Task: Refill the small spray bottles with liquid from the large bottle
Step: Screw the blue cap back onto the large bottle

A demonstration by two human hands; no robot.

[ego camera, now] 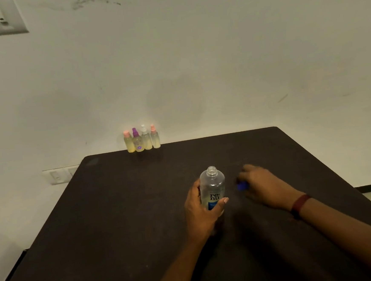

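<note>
Left hand [200, 208] grips uncapped clear plastic bottle [212, 188] upright on dark desk [120, 223]. Right hand [264, 186] blurred, fingers curled over small blue cap [242, 186]. Four small spray bottles [142, 139] at far edge.

Left hand [202, 207] grips uncapped large bottle [212, 188]; right hand [262, 184] holds blue cap [242, 186].

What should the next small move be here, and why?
Probably the right hand sets the blue cap on the table: the large bottle, gripped by the left hand, is already open, and the four small spray bottles stand capped.
</note>
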